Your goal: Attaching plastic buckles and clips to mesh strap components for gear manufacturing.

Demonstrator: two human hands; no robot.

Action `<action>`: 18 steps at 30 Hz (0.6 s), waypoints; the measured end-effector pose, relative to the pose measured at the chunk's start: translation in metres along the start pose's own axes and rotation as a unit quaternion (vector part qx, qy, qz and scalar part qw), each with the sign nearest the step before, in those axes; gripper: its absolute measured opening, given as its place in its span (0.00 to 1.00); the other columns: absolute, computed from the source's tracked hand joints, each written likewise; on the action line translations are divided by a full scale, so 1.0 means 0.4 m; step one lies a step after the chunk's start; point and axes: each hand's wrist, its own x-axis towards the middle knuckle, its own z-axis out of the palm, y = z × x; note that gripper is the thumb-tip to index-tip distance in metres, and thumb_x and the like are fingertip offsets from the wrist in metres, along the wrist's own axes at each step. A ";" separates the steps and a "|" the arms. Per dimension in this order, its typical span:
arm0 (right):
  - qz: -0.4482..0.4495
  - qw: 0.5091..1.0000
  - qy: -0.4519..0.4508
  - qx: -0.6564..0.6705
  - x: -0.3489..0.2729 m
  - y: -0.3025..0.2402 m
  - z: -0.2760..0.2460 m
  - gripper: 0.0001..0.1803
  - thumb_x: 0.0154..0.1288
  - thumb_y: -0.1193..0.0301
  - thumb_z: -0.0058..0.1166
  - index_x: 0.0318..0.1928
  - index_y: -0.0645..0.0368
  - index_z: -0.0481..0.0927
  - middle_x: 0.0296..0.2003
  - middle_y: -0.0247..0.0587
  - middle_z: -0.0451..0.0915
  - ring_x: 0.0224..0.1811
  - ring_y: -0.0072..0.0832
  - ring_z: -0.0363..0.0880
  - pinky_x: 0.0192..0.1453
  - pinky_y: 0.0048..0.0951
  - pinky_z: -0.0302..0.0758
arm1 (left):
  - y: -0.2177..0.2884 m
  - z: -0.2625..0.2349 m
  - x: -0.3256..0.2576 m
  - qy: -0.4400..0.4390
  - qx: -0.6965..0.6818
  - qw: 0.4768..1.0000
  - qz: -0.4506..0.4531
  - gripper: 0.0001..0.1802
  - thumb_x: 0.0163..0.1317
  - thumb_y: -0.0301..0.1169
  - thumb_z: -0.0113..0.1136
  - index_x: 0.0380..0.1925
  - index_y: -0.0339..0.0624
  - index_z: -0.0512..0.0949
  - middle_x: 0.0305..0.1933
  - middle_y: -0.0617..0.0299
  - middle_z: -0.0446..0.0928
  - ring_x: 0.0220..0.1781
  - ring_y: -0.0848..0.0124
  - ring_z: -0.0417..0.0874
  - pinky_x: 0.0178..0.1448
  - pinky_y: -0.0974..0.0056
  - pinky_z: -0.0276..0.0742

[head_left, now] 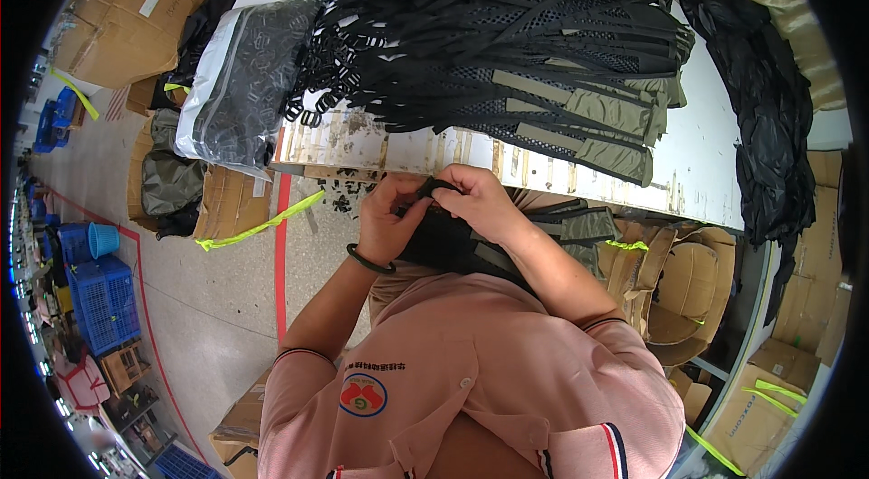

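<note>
In front of my waist, just off the table's near edge, my left hand (384, 209) and my right hand (480, 204) are close together. Both pinch a black strap (438, 186) between thumb and fingers; whether a buckle is on it is too small to tell. Below, across my lap, lies a black mesh piece (434, 248) with olive-green fabric ends (584, 224) to the right. Ahead, a thick pile of black mesh and olive strapped pieces (525, 71) covers much of the table. Loose black plastic buckles (330, 67) lie at its left.
A clear plastic bag of black buckles (258, 71) rests at the table's left end. An open cardboard box (226, 198) holds olive fabric. Small black bits (344, 194) lie on the floor under the table edge. Another open carton (692, 284) stands right; blue crates (104, 298) stand far left.
</note>
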 end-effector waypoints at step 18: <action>0.014 0.981 -0.013 0.194 -0.001 0.019 0.016 0.06 0.63 0.76 0.52 0.39 0.64 0.78 0.29 0.33 0.77 0.27 0.17 0.69 0.37 0.19 0.68 | 0.025 -0.003 0.014 0.067 0.224 0.960 0.153 0.13 0.50 0.16 0.62 0.37 0.36 0.77 0.42 0.51 0.79 0.42 0.57 0.82 0.43 0.62 0.78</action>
